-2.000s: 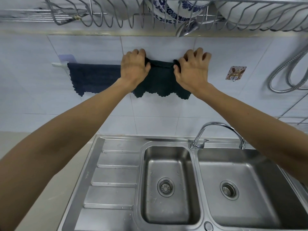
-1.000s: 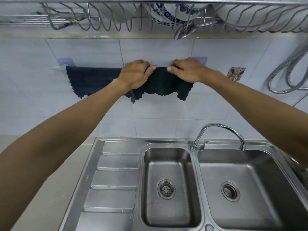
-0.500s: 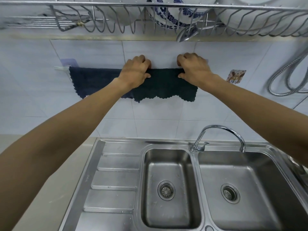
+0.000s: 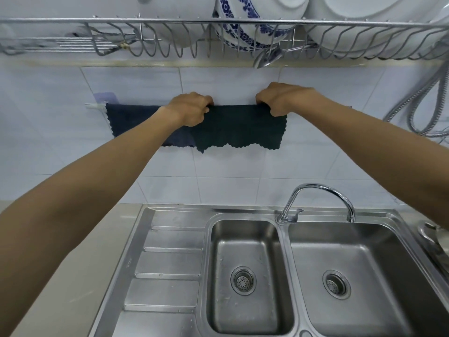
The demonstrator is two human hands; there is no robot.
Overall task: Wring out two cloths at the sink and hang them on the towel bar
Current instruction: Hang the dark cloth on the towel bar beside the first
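Two dark cloths hang side by side over the white towel bar (image 4: 93,106) on the tiled wall. The navy cloth (image 4: 132,120) is on the left, the dark green cloth (image 4: 240,127) on the right, and their inner edges overlap. My left hand (image 4: 188,108) grips the green cloth's top left edge at the bar. My right hand (image 4: 279,99) grips its top right corner. The green cloth lies spread flat between my hands. Most of the bar is hidden under the cloths.
A steel double sink (image 4: 245,276) with a drainboard (image 4: 170,268) lies below, its curved faucet (image 4: 315,190) between the basins. A wire dish rack (image 4: 218,37) with plates and a blue-patterned bowl (image 4: 240,27) hangs just above my hands. A metal hose (image 4: 418,100) loops at the right.
My hands have drawn apart along the bar, spreading the green cloth wider and flatter. The view has tilted up slightly, showing more of the dish rack.
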